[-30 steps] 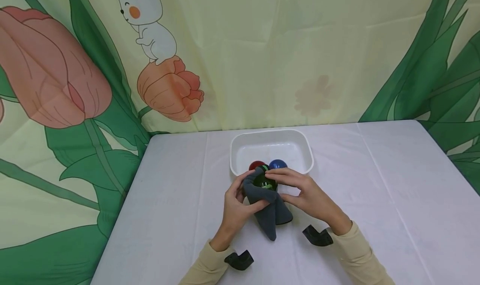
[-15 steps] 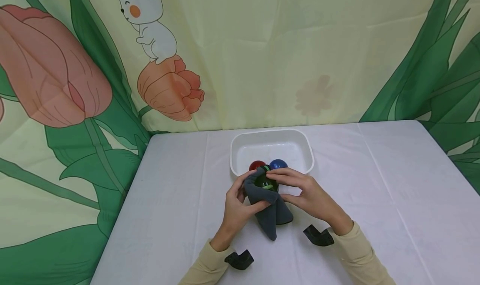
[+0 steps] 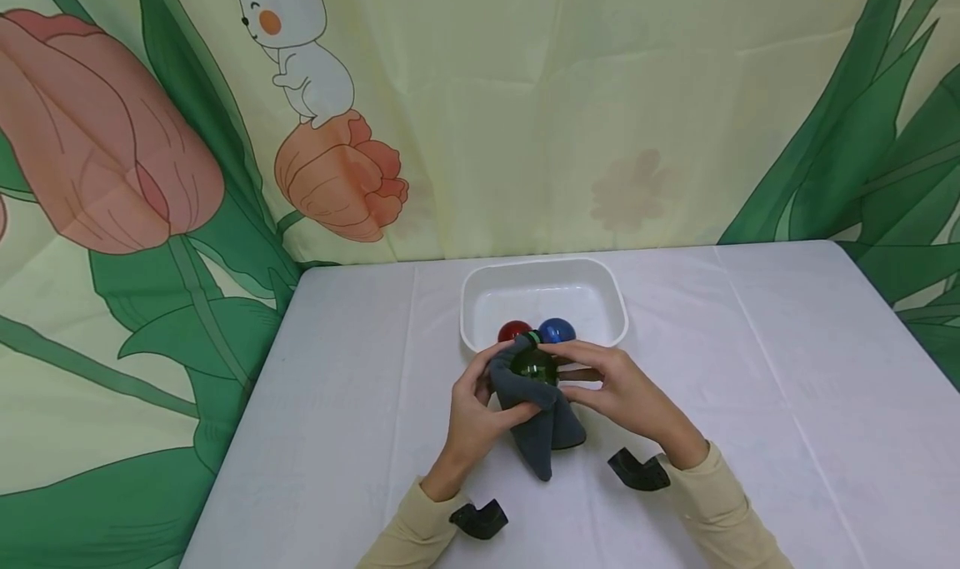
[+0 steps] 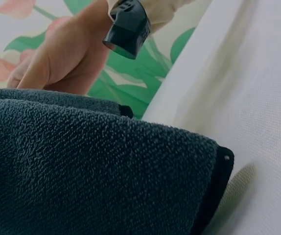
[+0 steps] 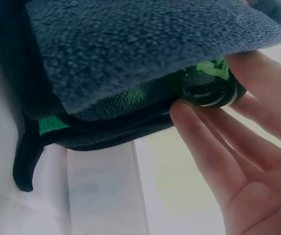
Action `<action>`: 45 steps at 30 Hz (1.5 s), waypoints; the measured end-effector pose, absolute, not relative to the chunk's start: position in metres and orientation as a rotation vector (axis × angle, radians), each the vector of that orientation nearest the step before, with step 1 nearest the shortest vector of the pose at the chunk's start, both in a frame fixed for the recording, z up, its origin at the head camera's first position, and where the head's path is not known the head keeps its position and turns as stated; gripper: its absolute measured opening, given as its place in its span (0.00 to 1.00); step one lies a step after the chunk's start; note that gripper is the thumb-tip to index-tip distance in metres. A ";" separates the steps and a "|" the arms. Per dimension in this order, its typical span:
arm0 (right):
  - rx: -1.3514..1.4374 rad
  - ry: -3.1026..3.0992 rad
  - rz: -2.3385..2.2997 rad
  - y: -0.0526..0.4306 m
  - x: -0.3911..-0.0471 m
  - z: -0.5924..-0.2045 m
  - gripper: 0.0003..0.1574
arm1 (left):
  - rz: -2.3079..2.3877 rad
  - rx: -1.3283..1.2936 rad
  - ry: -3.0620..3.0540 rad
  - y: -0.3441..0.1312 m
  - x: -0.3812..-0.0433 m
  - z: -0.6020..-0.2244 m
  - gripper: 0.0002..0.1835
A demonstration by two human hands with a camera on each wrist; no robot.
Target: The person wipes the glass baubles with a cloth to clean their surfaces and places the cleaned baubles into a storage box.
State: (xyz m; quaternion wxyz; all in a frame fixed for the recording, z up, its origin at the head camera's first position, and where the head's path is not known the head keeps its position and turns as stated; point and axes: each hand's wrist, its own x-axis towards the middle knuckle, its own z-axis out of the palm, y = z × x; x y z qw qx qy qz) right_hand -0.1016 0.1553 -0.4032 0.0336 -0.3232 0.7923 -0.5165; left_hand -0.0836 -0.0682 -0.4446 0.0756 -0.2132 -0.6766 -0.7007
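A dark grey-blue towelling cloth (image 3: 551, 423) with a black edge is wrapped partly round a glossy dark green ball (image 3: 535, 367). My left hand (image 3: 476, 423) holds the cloth from the left, its thumb over the front fold. From the right, my right hand (image 3: 618, 386) holds the ball between thumb and fingers. In the right wrist view the fingertips are right at the green ball (image 5: 206, 83), under the cloth's fold. The cloth (image 4: 101, 161) fills much of the left wrist view and hides my left fingers there; the right hand (image 4: 67, 58) shows behind it.
Just beyond the hands stands a white tray (image 3: 540, 279) with a red ball (image 3: 513, 330) and a blue ball (image 3: 557, 330) near its front side. A white cloth covers the table (image 3: 337, 402). Behind it hangs a printed curtain (image 3: 487, 136) with flowers.
My right fingers have slid slightly down the ball's right side, and more of its top shows. The left hand, cloth and tray stay nearly in place.
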 end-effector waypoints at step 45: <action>-0.964 2.340 -1.710 0.155 -0.102 -0.405 0.35 | -2.109 -0.621 -2.001 -0.071 -0.085 -0.442 0.38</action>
